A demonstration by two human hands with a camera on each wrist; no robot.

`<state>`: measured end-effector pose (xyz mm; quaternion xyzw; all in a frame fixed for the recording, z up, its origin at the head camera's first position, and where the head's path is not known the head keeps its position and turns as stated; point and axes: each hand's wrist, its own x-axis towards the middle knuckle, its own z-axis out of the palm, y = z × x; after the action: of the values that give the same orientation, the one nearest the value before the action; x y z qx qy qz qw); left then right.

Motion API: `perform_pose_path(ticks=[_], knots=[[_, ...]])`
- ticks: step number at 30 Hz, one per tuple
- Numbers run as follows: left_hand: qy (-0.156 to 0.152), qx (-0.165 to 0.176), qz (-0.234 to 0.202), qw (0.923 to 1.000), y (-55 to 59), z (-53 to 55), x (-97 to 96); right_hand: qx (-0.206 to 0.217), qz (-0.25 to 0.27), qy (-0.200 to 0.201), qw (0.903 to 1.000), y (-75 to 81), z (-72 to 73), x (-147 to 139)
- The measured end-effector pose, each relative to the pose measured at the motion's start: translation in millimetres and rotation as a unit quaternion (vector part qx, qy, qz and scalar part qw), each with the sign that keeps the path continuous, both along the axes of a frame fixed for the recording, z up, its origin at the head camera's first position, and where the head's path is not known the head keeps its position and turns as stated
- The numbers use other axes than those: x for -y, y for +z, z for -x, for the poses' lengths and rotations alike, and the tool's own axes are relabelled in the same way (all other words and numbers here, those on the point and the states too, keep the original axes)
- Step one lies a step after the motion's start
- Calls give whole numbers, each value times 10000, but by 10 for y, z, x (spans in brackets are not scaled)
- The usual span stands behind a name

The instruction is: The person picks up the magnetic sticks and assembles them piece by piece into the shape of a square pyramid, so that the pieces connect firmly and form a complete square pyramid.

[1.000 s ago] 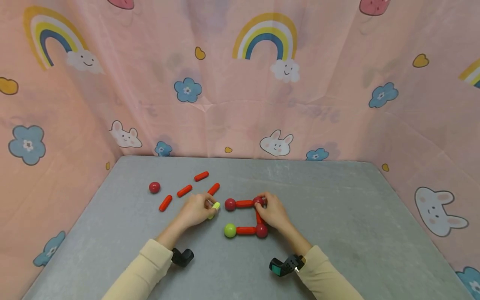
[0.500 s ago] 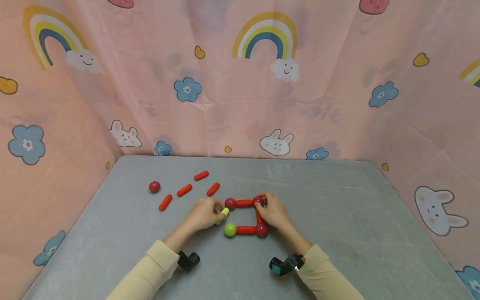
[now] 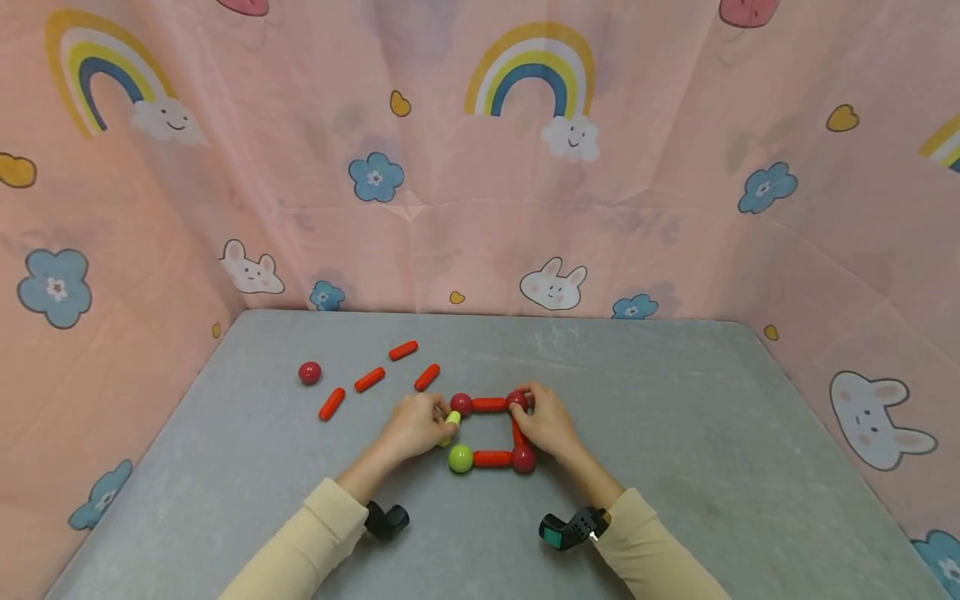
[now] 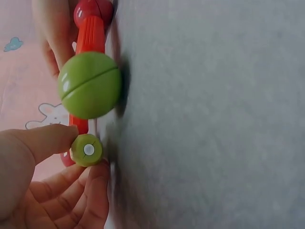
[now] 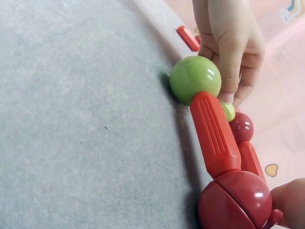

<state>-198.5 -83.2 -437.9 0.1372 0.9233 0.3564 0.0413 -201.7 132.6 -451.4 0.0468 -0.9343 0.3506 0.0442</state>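
My left hand pinches a yellow-green magnetic rod between thumb and fingers; its round silvery end shows in the left wrist view. The rod's far end meets or nearly meets the far-left red ball of an open-sided frame lying on the table; whether they touch I cannot tell. Red rods join that ball, the far-right red ball, the near-right red ball and a green ball. With thumb and fingers, my right hand grips the far-right ball. The frame's left side stands open beside the held rod.
Several loose red rods lie on the grey table, behind and left of my left hand. A single red ball sits farther left. A pink patterned curtain hangs along the table's back and sides.
My left hand has moved right with the yellow-green rod, bringing it up to the far-left red ball. The rod has turned a little more upright in the view. My right hand stays put.
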Motion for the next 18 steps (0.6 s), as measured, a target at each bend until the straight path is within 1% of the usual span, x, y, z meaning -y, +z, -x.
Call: perform_pose_path(ticks=[3, 9, 13, 18], knots=[[81, 10, -52, 10000, 3, -10, -33, -11, -1, 0, 10000, -1, 0, -1], [254, 152, -203, 9994, -11, -30, -104, 15, -31, -10, 10000, -6, -2, -1], [394, 141, -195, 9989, -32, -43, -137, 43, -62, 5, 10000, -11, 1, 2], [424, 95, -210, 9988, -39, -64, -166, -9, -49, -1, 10000, -9, -1, 1]])
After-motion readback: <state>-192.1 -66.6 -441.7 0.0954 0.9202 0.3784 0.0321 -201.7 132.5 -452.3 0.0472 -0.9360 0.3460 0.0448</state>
